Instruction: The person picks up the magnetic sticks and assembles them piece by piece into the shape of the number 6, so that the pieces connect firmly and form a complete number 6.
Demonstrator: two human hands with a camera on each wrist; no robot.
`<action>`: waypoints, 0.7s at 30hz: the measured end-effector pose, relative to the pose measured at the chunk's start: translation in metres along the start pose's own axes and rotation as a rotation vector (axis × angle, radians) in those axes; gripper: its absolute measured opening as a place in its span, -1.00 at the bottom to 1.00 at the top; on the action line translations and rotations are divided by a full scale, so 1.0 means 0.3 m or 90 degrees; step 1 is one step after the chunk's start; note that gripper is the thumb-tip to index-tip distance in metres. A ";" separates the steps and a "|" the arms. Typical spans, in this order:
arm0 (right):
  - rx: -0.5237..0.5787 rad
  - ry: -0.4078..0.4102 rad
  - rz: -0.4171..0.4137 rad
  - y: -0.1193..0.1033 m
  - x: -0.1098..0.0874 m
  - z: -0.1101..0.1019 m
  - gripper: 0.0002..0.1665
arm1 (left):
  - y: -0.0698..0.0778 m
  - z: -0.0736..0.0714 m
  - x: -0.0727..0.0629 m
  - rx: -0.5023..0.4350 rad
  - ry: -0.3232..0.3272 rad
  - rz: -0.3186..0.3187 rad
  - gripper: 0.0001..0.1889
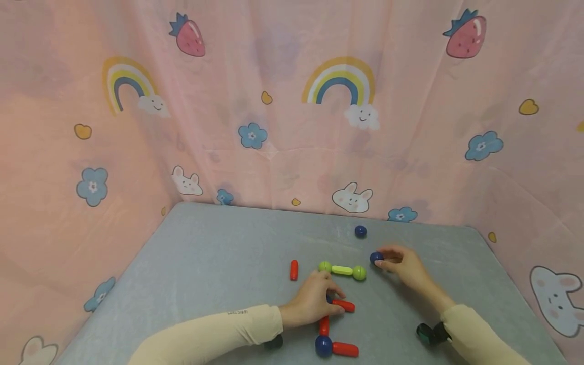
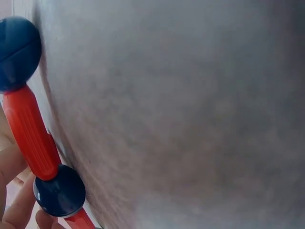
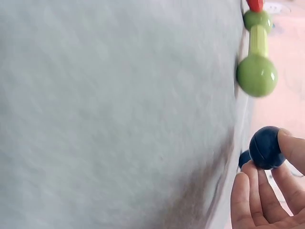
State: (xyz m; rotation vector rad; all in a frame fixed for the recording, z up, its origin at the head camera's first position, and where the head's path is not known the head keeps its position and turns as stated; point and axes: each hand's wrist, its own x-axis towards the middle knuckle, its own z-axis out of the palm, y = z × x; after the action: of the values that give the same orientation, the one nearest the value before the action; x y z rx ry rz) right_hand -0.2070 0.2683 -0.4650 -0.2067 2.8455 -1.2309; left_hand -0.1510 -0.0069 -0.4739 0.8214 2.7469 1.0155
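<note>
My right hand (image 1: 408, 266) pinches a blue ball (image 1: 376, 257) between thumb and fingertips; the right wrist view shows this ball (image 3: 267, 148) raised off the tabletop. With its fingers, my left hand (image 1: 310, 300) holds the far blue ball (image 2: 60, 192) of a joined piece. From that ball, one red rod (image 1: 324, 325) runs back to a nearer blue ball (image 1: 324, 345), and another red rod (image 1: 344, 305) points right. A further red rod (image 1: 345, 349) sticks out rightward from the nearer ball. My left fingers partly hide the held ball in the head view.
Beyond my left hand lies a green bar (image 1: 342, 270) with a green ball at each end. A loose red rod (image 1: 294, 269) is left of it. Another blue ball (image 1: 360, 231) sits near the back edge of the grey table (image 1: 228, 243). Pink patterned cloth (image 1: 292, 167) surrounds the table.
</note>
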 end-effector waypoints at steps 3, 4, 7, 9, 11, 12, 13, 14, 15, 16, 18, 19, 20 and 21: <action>0.004 -0.011 0.007 -0.010 -0.024 0.007 -0.48 | 0.000 0.001 0.006 0.018 -0.002 0.008 -0.75; 0.005 -0.015 0.011 -0.014 -0.032 0.010 -0.48 | 0.000 0.001 0.008 0.021 -0.005 0.011 -0.76; 0.013 -0.025 0.024 -0.026 -0.056 0.021 -0.48 | -0.002 0.001 0.011 0.023 -0.021 0.013 -0.76; 0.015 -0.033 0.033 -0.035 -0.073 0.028 -0.49 | -0.003 0.001 0.011 0.010 -0.029 0.013 -0.77; 0.021 -0.044 0.041 -0.041 -0.089 0.035 -0.51 | -0.004 0.001 0.011 0.003 -0.033 0.015 -0.78; 0.023 -0.048 0.045 -0.042 -0.096 0.038 -0.52 | -0.005 0.002 0.011 -0.002 -0.033 0.016 -0.78; 0.027 -0.053 0.047 -0.044 -0.103 0.040 -0.51 | -0.005 0.001 0.011 -0.006 -0.034 0.015 -0.79; 0.028 -0.057 0.053 -0.045 -0.109 0.042 -0.51 | -0.005 0.001 0.010 -0.010 -0.034 0.015 -0.79; 0.034 -0.060 0.059 -0.046 -0.116 0.044 -0.52 | -0.006 0.001 0.010 -0.013 -0.035 0.015 -0.80; 0.036 -0.064 0.063 -0.046 -0.121 0.045 -0.52 | -0.006 0.001 0.010 -0.015 -0.035 0.014 -0.80; 0.043 -0.068 0.072 -0.047 -0.132 0.048 -0.51 | -0.006 0.000 0.010 -0.023 -0.035 0.012 -0.81; 0.048 -0.071 0.075 -0.048 -0.138 0.049 -0.50 | -0.006 0.000 0.009 -0.026 -0.035 0.010 -0.81; 0.049 -0.076 0.075 -0.049 -0.144 0.050 -0.50 | -0.007 0.001 0.009 -0.028 -0.035 0.009 -0.81; 0.055 -0.080 0.078 -0.051 -0.149 0.051 -0.49 | -0.007 0.001 0.008 -0.029 -0.035 0.008 -0.81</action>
State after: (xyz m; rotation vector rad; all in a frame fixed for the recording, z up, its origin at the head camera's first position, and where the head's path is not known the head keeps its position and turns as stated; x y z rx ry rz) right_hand -0.1597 0.2530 -0.4653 -0.1014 2.6502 -1.2647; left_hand -0.1541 -0.0068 -0.4753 0.8482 2.6657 1.0389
